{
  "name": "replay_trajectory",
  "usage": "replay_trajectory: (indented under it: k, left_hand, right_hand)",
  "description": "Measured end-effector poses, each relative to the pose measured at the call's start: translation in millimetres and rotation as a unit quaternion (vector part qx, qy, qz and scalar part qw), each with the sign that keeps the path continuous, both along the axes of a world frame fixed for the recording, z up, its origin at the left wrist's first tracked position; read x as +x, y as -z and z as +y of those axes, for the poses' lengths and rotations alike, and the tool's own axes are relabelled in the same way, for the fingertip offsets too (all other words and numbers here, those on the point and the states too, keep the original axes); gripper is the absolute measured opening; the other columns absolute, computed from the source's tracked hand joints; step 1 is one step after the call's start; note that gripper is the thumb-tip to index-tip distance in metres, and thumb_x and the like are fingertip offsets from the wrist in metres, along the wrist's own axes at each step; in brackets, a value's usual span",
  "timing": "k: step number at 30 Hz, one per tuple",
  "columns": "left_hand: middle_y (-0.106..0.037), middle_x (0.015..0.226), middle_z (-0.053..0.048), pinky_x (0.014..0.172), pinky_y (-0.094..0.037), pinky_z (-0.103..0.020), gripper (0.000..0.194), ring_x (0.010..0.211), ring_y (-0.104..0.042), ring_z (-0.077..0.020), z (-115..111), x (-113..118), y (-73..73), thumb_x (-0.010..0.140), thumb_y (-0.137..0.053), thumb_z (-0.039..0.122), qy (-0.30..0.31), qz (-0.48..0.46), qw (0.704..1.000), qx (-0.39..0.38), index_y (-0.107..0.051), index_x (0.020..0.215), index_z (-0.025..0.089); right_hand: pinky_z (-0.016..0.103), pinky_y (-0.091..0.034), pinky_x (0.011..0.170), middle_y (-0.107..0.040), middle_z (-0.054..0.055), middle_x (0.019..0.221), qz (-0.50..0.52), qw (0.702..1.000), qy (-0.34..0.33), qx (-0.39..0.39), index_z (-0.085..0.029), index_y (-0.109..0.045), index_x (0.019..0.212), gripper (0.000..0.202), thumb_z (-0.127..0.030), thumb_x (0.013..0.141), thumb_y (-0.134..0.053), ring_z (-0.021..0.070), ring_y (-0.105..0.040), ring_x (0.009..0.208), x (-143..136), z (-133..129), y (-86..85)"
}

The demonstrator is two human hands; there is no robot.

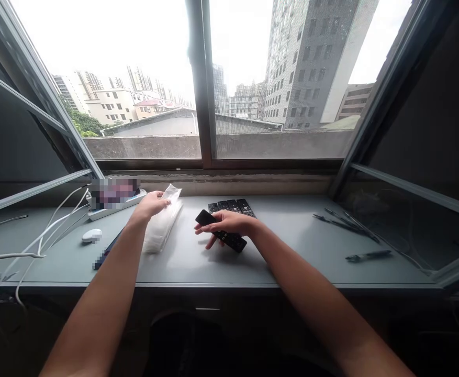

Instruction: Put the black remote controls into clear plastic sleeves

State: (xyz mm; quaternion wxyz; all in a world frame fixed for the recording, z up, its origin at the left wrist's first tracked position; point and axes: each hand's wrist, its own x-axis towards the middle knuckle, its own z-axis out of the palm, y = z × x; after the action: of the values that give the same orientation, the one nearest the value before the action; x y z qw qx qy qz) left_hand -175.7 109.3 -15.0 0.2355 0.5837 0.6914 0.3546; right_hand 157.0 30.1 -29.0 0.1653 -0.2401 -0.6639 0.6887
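Head view shows a black remote point(234, 242), tilted and pinched in the right hand point(231, 222), right of plastic sleeves point(159, 230) whose far end the left hand point(150, 204) pinches. By judgement, one remote is taken up; the row of remotes point(244, 206) just beyond is not. Open room runs right toward a pen point(368, 256), bounded by the near table edge point(213, 286).

Backlight from the sliding window point(202, 84)
The sky point(111, 36) is blown out, glare pales the gray desktop point(292, 220), lower corners sink into darkness, and blocky pixelation hides patches at left.
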Motion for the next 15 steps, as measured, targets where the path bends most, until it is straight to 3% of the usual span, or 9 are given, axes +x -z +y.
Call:
replay_trajectory:
  k: [2, 5, 7, 9, 10, 12, 15]
  left_hand:
    - [-0.078, 0.079, -0.005, 0.070, -0.051, -0.030, 0.048, 0.081, -0.076, -0.0281, 1.1, -10.6, 3.7, 0.062, -0.088, 0.029, -0.002, 0.017, 1.000, -0.024, -0.075, 0.107, 0.017]
    - [-0.079, 0.087, -0.011, 0.084, -0.056, -0.036, 0.046, 0.101, -0.077, -0.0373, 3.3, -15.5, 11.8, 0.050, -0.096, 0.029, -0.054, 0.024, 0.998, -0.016, -0.070, 0.087, 0.022]
    - [-0.079, 0.102, -0.019, 0.097, -0.056, -0.045, 0.049, 0.124, -0.069, -0.0477, 3.0, -9.9, 14.8, 0.045, -0.100, 0.027, -0.102, 0.050, 0.993, 0.018, -0.062, 0.076, 0.023]
    - [-0.075, 0.122, -0.025, 0.106, -0.053, -0.055, 0.051, 0.144, -0.053, -0.0549, -0.7, 4.7, 14.1, 0.049, -0.102, 0.034, -0.131, 0.071, 0.986, 0.080, -0.059, 0.075, 0.023]
    - [-0.072, 0.129, -0.026, 0.109, -0.052, -0.056, 0.049, 0.150, -0.048, -0.0540, -4.1, 15.5, 12.5, 0.057, -0.100, 0.042, -0.112, 0.060, 0.985, 0.118, -0.062, 0.080, 0.023]
    - [-0.074, 0.127, -0.023, 0.109, -0.054, -0.047, 0.043, 0.143, -0.057, -0.0455, -13.9, 42.6, 8.3, 0.072, -0.093, 0.054, -0.004, -0.020, 0.986, 0.163, -0.071, 0.093, 0.023]
    - [-0.080, 0.109, -0.016, 0.093, -0.060, -0.040, 0.049, 0.113, -0.074, -0.0363, -31.8, 86.3, 3.8, 0.084, -0.085, 0.062, 0.186, -0.203, 0.961, 0.037, -0.080, 0.109, 0.020]
  right_hand:
    - [0.024, -0.062, 0.061, -0.070, 0.016, 0.148, 0.002, 1.000, 0.003, -0.004, -0.018, -0.081, 0.129, 0.057, -0.050, 0.084, -0.095, 0.0281, -0.086, 0.089, 0.3, -1.1, -1.6]
    - [0.025, -0.063, 0.063, -0.070, 0.017, 0.150, 0.007, 1.000, 0.002, -0.007, -0.018, -0.080, 0.129, 0.057, -0.051, 0.085, -0.094, 0.0290, -0.086, 0.091, 1.0, -1.7, -2.3]
    - [0.025, -0.062, 0.060, -0.071, 0.018, 0.149, 0.017, 1.000, 0.008, -0.007, -0.017, -0.080, 0.129, 0.056, -0.051, 0.086, -0.093, 0.0289, -0.086, 0.089, 0.8, -0.5, -0.6]
    - [0.025, -0.061, 0.058, -0.075, 0.018, 0.142, 0.030, 0.999, 0.023, -0.010, -0.017, -0.078, 0.128, 0.054, -0.051, 0.088, -0.091, 0.0270, -0.086, 0.086, -0.3, 2.4, 3.3]
    - [0.025, -0.060, 0.058, -0.078, 0.019, 0.135, 0.037, 0.999, 0.033, -0.014, -0.016, -0.077, 0.127, 0.052, -0.051, 0.090, -0.089, 0.0256, -0.085, 0.083, -1.3, 4.4, 6.0]
    - [0.025, -0.062, 0.059, -0.083, 0.018, 0.119, 0.053, 0.997, 0.057, -0.026, -0.015, -0.073, 0.123, 0.048, -0.052, 0.094, -0.086, 0.0237, -0.083, 0.078, -4.1, 8.8, 11.9]
    - [0.029, -0.065, 0.062, -0.084, 0.015, 0.100, 0.079, 0.991, 0.100, -0.046, -0.015, -0.068, 0.117, 0.041, -0.050, 0.100, -0.080, 0.0230, -0.081, 0.074, -9.4, 14.4, 19.5]
